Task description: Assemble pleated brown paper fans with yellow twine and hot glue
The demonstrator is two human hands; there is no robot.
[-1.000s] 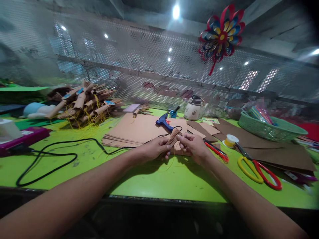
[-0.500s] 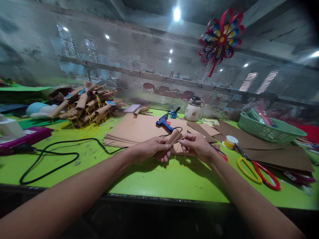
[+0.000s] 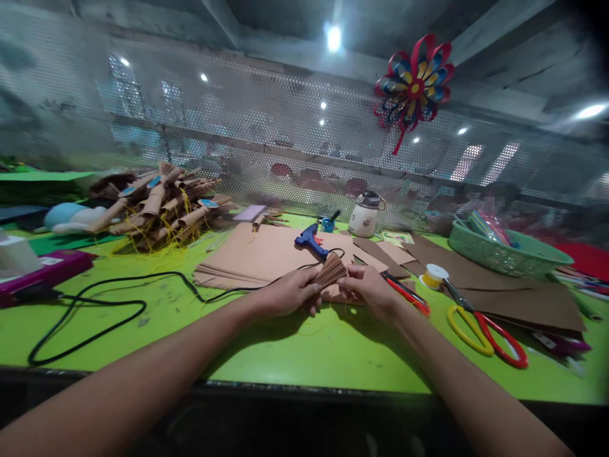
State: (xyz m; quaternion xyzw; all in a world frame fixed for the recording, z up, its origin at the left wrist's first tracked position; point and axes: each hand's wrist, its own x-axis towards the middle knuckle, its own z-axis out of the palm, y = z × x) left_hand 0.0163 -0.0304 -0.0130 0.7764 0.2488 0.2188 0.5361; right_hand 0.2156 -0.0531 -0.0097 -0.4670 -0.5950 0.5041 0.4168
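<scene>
Hands (image 3: 289,293) on pleated paper (image 3: 332,270), flared forward-right.

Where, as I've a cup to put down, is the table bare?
Along the table's front edge between left forearm and right forearm, short of left hand, right hand and stray thread; also between the cable and left forearm. Crowded: back left, with paper bundles; right, with scissors, spool, brown sheets, basket.

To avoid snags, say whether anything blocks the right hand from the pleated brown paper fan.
Nothing visible does: the right hand is at the spread end of the fan, the left hand holds its other end, and the blue plastic glue gun lies beyond.
</scene>
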